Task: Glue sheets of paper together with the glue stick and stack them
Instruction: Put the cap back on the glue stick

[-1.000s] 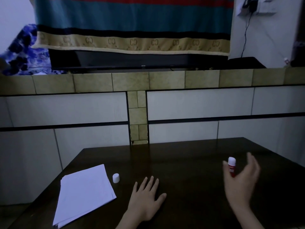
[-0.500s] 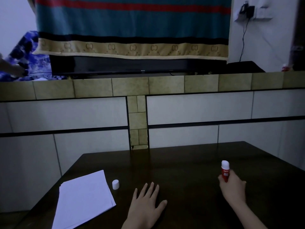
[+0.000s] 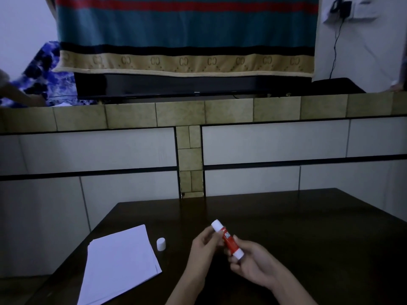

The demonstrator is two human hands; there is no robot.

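A red glue stick [image 3: 229,241] with white ends is tilted in the air above the dark table [image 3: 308,227], its top pointing up and to the left. My right hand [image 3: 253,264] grips its lower half. My left hand [image 3: 203,249] has its fingers curled round the upper part, near the white top. A stack of white paper sheets [image 3: 120,264] lies flat on the table at the left. A small white cap [image 3: 161,244] stands upright just right of the stack's far corner.
The table's far edge meets a tiled wall ledge [image 3: 198,111]. A striped cloth [image 3: 187,36] hangs over a dark screen above the ledge. A cable [image 3: 334,47] runs down the wall at the upper right.
My right hand carried the glue stick from the right toward the middle and tilted it. My left hand rose off the table and took hold of the stick's upper part.
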